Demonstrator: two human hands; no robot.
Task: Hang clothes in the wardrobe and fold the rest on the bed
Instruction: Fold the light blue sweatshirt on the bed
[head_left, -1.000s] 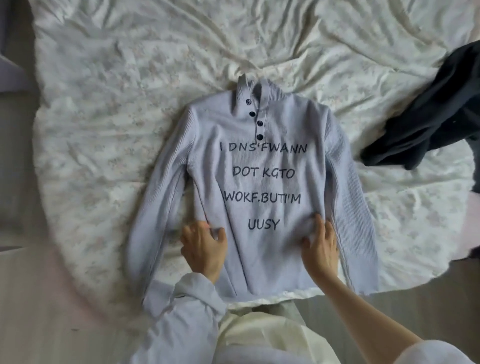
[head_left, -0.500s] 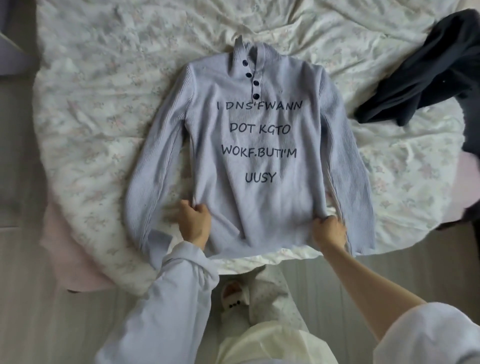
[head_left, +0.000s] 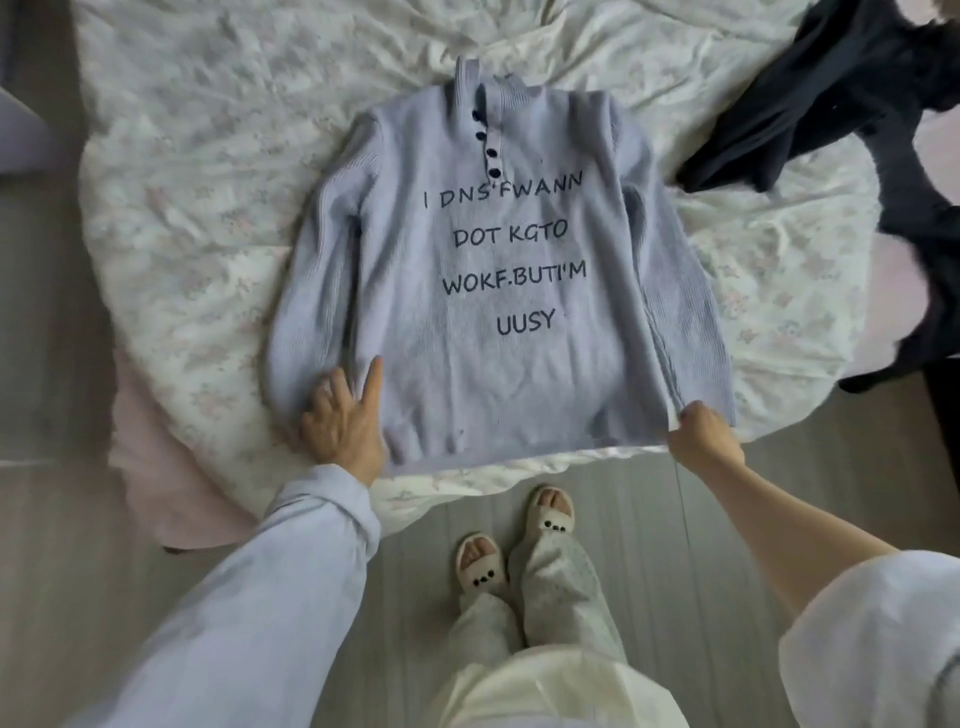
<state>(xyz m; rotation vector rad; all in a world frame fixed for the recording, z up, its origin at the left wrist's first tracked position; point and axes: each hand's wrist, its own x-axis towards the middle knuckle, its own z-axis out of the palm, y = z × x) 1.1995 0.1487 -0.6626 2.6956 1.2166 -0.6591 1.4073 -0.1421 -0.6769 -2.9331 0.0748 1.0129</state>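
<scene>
A pale lilac knit sweater (head_left: 498, 291) with dark buttons and black lettering lies face up on the bed (head_left: 208, 182), collar pointing away from me, sleeves down along its sides. My left hand (head_left: 340, 421) lies flat on the lower left corner, over the left sleeve's cuff, with its fingers stretched out. My right hand (head_left: 701, 431) pinches the hem at the lower right corner, beside the right sleeve's cuff.
A dark garment (head_left: 852, 119) lies crumpled at the bed's right side and hangs over its edge. A pink sheet (head_left: 150, 467) shows under the floral cover at the lower left. My slippered feet (head_left: 514, 540) stand on the grey wooden floor close to the bed.
My left hand has let go of the hem and now lies flat with straight fingers. My right hand still pinches the right corner. The view has tilted down, so my feet show.
</scene>
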